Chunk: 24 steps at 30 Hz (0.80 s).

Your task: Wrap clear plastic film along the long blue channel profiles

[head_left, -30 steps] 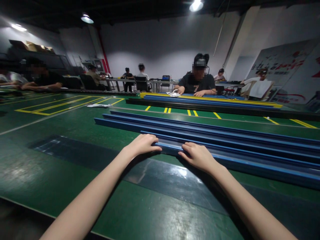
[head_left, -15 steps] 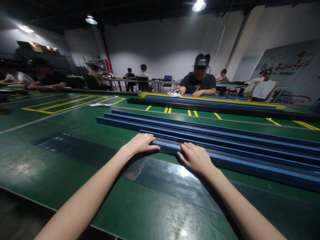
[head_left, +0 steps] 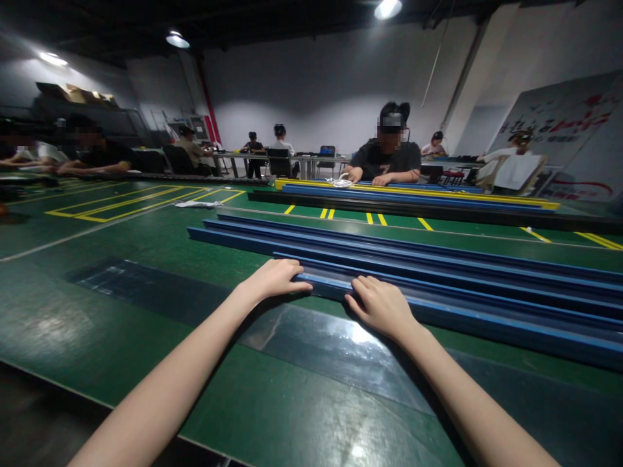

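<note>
A long blue channel rail [head_left: 467,316] lies across the green table, its left end close to my hands. My left hand [head_left: 277,277] grips that end, with fingers over the near wall and the thumb along the outer side. A short way to the right, my right hand [head_left: 382,305] is closed over the same near edge, fingertips curled into the channel. Behind it, two more blue rails [head_left: 321,239] run nearly parallel. A clear plastic strip [head_left: 335,344] lies flat on the table beneath my wrists.
Across the green table [head_left: 136,279], a person [head_left: 389,155] sits behind a yellow rail [head_left: 413,193], a blue one and a black one [head_left: 438,217]. A crumpled clear thing [head_left: 339,183] and a white sheet [head_left: 197,204] lie there. Other people sit farther back.
My hands and the blue rail keep the same places. The view has shifted very slightly; the person opposite holds nearly the same pose.
</note>
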Tool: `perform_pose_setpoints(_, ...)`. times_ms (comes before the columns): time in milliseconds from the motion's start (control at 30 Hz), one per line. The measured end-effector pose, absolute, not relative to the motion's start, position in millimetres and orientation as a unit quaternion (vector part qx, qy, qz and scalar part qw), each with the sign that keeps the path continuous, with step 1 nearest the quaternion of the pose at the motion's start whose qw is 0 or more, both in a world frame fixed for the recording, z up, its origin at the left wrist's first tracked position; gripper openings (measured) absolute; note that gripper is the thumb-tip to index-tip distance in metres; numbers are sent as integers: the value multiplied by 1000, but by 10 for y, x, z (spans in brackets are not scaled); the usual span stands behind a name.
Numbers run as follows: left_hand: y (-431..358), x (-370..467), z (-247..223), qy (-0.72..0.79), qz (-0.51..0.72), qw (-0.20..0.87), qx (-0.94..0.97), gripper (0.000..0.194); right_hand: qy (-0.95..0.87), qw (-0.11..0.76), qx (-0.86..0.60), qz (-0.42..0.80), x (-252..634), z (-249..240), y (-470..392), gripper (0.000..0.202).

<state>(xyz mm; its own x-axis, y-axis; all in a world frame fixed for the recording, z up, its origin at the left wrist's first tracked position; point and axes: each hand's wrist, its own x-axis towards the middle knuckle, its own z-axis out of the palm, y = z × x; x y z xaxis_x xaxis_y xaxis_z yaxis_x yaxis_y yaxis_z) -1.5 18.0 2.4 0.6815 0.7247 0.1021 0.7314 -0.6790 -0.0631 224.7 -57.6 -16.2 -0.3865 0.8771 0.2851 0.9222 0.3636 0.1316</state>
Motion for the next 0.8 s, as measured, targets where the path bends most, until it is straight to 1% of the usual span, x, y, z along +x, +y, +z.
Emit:
perform_pose_setpoints(200,145,-10,40,-394,-38,59,-916,42,-822,80,-549,-128,2254,-144,-575,29)
perform_pose_setpoints(533,74,194,19,-368,-43,115,-922,41,-841,73,-529,-81,2304,-59,-585,22)
perform_pose_setpoints(800,-5,468,12,-348,-43,108,-930,41,-845,61,-529,-54,2501,2,-700,23)
